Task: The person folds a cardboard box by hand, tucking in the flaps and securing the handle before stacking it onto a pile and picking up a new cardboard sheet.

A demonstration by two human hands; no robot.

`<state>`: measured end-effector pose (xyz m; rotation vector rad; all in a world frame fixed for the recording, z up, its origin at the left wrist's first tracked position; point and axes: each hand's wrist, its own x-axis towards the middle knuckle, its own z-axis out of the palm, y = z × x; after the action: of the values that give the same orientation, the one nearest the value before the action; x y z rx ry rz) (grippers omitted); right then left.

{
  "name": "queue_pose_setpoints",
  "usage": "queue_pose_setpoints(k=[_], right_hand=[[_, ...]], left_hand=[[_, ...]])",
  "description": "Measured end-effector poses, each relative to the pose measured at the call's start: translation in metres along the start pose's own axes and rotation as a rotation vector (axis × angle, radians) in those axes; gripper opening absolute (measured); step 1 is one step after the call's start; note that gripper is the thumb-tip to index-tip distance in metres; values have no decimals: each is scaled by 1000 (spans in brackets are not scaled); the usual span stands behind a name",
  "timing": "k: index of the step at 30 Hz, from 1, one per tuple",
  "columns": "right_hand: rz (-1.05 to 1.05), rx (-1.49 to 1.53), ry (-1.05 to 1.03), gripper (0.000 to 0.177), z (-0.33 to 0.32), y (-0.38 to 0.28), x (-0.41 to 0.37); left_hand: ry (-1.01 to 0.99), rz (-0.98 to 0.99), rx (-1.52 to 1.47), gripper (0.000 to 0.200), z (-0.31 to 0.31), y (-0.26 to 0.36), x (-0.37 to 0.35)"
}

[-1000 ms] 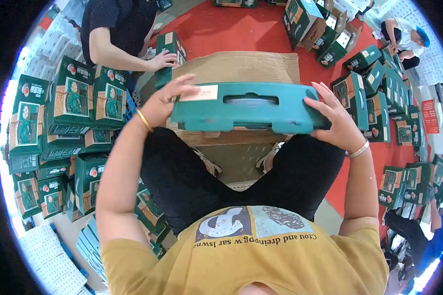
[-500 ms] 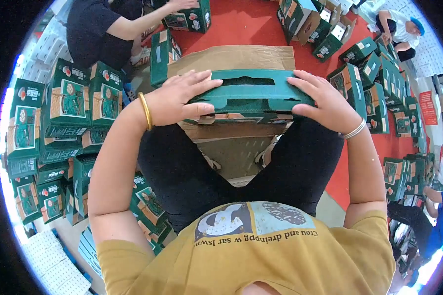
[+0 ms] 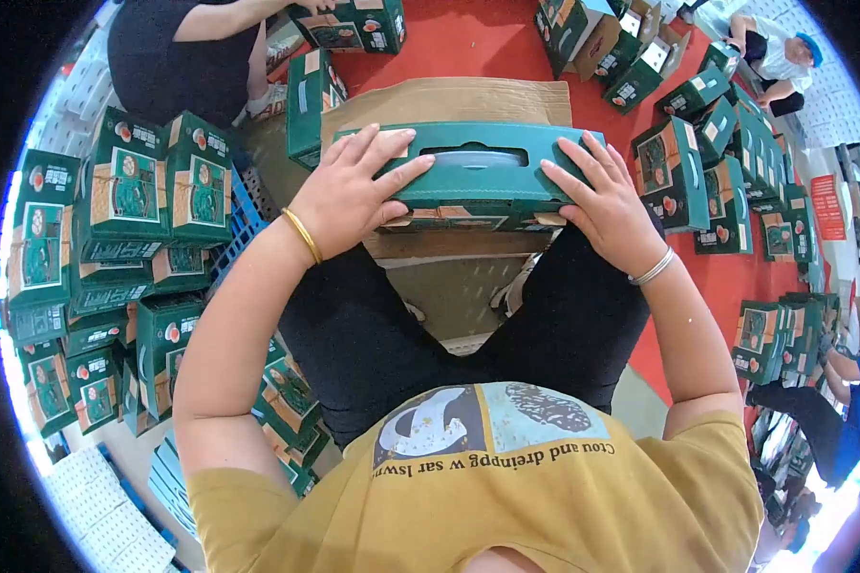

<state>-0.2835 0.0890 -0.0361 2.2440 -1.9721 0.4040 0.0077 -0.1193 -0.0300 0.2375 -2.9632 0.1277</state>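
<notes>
A dark green printed carton [image 3: 478,191] stands in front of my knees, its top panel folded down and a handle strip showing in the slot. My left hand [image 3: 358,191] lies across the left end of its top, fingers spread and the thumb at the near edge. Over the right end, my right hand [image 3: 607,205] rests with its fingers apart and pointing toward the slot. Both hands touch the carton without closing around it. Its far side and base are hidden from me.
Brown cardboard [image 3: 449,100] lies beyond the carton. Stacked green cartons [image 3: 129,191] stand at left, and more cartons [image 3: 674,172] line the right. A person in dark clothes [image 3: 167,62] handles a carton at upper left. Other people sit or bend at the right. Red covering [image 3: 468,43] spreads across the floor.
The near flap of the carton's top, raised at its notched edge before, now lies flat, with the handle strip visible. My hands have shifted on the top, the right one toward me.
</notes>
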Motion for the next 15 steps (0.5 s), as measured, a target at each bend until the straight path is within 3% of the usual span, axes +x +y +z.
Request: queue_pose_setpoints(k=[3,6,9,12,15], right_hand=[[1,-4,16,60,5,2,1],[-5,7,24,58,6,0,2],[26,23,38,55,10,1,-1],[36,36,38,55,14,4,-7],[-6,42,-21,58,5,0,-9]], left_hand=[[-49,-109,-52,62,-1,17,15],[84,-54,-137,67,1,57,58],[89,-40,-77,61,22,73,91],[184,1,0,62,36,71,87],[148,-10,-56,74,39,80,77]])
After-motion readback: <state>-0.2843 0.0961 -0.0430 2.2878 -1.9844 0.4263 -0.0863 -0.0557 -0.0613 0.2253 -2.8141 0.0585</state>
